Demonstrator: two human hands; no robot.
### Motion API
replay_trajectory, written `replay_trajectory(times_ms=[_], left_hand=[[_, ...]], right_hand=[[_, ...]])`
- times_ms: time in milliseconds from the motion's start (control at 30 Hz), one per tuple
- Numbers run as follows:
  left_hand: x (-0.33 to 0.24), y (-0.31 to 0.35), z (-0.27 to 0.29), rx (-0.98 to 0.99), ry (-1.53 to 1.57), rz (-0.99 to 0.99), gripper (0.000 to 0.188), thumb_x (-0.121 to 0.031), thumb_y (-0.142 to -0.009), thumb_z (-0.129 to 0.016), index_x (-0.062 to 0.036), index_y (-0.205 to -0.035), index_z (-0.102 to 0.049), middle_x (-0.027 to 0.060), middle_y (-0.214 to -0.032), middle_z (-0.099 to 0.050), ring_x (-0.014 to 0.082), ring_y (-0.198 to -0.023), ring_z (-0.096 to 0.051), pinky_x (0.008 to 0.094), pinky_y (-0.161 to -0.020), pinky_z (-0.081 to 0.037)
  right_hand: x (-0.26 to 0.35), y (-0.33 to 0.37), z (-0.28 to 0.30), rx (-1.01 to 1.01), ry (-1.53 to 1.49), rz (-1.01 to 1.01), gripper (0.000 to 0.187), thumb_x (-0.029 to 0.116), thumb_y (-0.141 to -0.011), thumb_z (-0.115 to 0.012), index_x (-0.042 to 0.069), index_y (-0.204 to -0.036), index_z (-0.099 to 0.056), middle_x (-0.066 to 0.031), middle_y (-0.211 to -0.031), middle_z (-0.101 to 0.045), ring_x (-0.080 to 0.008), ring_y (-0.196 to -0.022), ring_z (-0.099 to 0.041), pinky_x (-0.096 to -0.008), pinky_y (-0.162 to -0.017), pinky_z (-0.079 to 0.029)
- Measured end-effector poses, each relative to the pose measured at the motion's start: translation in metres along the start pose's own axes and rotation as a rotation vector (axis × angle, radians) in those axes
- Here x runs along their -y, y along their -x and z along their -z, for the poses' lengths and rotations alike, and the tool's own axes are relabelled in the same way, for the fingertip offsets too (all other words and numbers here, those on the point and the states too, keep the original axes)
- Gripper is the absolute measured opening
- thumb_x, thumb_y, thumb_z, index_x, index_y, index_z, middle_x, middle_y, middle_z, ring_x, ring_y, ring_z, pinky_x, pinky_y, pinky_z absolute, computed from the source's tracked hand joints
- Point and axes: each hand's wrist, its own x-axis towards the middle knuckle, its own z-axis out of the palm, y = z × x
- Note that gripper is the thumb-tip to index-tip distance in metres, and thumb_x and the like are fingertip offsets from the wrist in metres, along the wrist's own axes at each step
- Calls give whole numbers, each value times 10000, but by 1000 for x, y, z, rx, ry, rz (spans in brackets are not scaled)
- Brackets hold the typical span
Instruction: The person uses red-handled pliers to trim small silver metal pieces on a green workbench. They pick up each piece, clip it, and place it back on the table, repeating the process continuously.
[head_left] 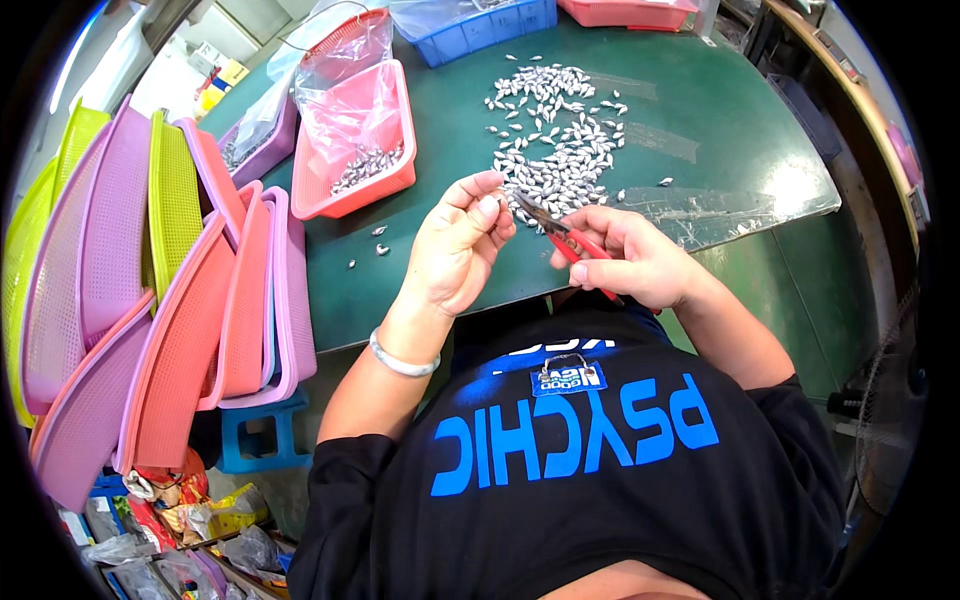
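Observation:
My right hand (642, 262) is wrapped round red-handled pliers (582, 246), whose dark jaws point up and left toward my other hand. My left hand (458, 240) is raised just left of the jaws, thumb and fingers pinched together. Whatever sits in that pinch is too small to make out. Beyond both hands, many small silvery teardrop-shaped metal pieces (560, 170) lie spread in a loose heap on the green table (440, 140). A few more pieces (382, 249) lie apart, left of my left wrist.
A pink basket (403, 172) with plastic lining and metal pieces stands on the left of the table, beside a purple basket (275, 150). A blue crate (480, 38) stands at the far edge. Stacked pink, purple and green baskets (180, 330) crowd the left, above a blue stool (245, 435).

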Motion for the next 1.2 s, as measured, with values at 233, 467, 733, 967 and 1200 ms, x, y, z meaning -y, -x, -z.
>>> replay_trajectory(times_ms=[233, 467, 733, 967, 1200], left_hand=[[-1, 12, -17, -25, -59, -27, 266, -76, -924, -561, -11, -1179, -524, 56, -955, -589, 128, -810, -538, 286, -789, -460], [-2, 17, -24, -27, -167, -59, 234, -84, -923, -569, -3, -1141, -539, 51, -913, -594, 125, -791, -540, 271, -771, -457], [7, 15, -26, -81, -274, -199, 193, -89, -928, -569, -3, -1099, -549, 39, -884, -582, 120, -783, -544, 257, -751, -454], [5, 13, -20, -75, -361, -263, 195, -92, -934, -561, 3, -1104, -551, 33, -891, -574, 113, -797, -542, 254, -761, -452], [-3, 11, -19, -8, -306, -220, 200, -95, -923, -581, -2, -1100, -570, 39, -968, -594, 104, -858, -553, 239, -793, -457]], right_hand=[[1, 9, -5, 59, 49, 39, 476, 141, -807, -684, -30, -1204, -484, -56, -1020, -628, -72, -871, -568, -224, -756, -465], [-3, 6, -7, 55, 126, 157, 352, 86, -842, -637, -42, -1133, -483, -43, -893, -602, -84, -792, -563, -237, -730, -465], [-4, 6, -8, 61, 130, 132, 370, 88, -836, -633, -30, -1151, -477, -41, -920, -593, -81, -830, -549, -236, -754, -453], [-4, 1, -4, 91, 131, 88, 418, 114, -831, -642, -27, -1184, -466, -42, -961, -586, -92, -879, -553, -246, -790, -464], [-1, -3, -3, 104, 2, 55, 343, 125, -830, -636, -28, -1109, -506, -46, -880, -595, -78, -724, -551, -228, -652, -473]])
